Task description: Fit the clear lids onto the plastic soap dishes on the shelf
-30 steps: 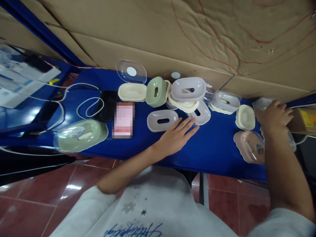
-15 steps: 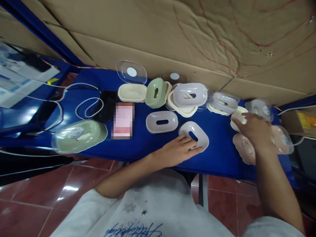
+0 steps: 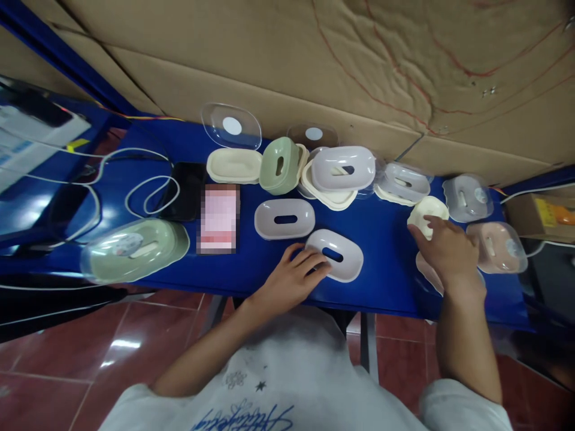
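Note:
My left hand (image 3: 299, 275) has its fingers apart, touching the left edge of a lavender soap-dish-like tray (image 3: 350, 263) with a long slot in its middle. My right hand (image 3: 453, 254) pinches the near rim of a small cream dish (image 3: 433, 206), thumb outside and fingers over the inside. Partly hidden under my right hand lies a pink dish (image 3: 426, 270). A second lavender slotted tray (image 3: 265, 220) rests behind my left hand.
At the back stand a green slotted tray (image 3: 272, 167), a cream base (image 3: 233, 161), stacked lavender and cream pieces and a clear lid (image 3: 215, 129). Lidded dishes in grey (image 3: 465, 197), pink (image 3: 496, 246) and green (image 3: 135, 251) flank them. White cables (image 3: 139, 152) and a phone-like blurred item (image 3: 218, 215) lie left.
The lavender tray has shifted left and turned, with my left hand drawn left too. My right hand has moved slightly nearer me and left, and more of the cream dish shows.

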A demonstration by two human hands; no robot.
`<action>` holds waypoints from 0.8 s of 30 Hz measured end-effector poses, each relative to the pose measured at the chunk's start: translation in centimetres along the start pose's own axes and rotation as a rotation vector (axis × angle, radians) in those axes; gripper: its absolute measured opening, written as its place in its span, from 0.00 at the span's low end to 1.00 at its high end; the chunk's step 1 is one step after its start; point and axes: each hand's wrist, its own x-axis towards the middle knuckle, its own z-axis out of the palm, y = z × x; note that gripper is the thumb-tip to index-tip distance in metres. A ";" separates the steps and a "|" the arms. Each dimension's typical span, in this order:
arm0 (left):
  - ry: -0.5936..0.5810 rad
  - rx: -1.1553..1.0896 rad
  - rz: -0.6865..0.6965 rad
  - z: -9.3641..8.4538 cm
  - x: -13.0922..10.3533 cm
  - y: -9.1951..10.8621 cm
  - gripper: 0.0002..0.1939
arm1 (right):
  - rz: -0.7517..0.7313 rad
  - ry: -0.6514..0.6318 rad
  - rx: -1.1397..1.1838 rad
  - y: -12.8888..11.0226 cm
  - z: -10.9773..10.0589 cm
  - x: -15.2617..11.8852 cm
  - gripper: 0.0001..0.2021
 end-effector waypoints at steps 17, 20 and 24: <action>0.315 -0.082 -0.121 -1.2 -0.3 0.9 0.12 | -0.773 0.107 0.409 -3.0 3.5 -8.9 0.15; 0.288 -0.048 -0.103 -1.1 0.5 0.8 0.11 | -0.729 0.159 0.553 -3.2 4.1 -9.8 0.22; 0.228 -0.002 -0.063 -0.8 1.4 1.1 0.09 | -0.583 0.212 0.688 -4.0 4.5 -10.8 0.29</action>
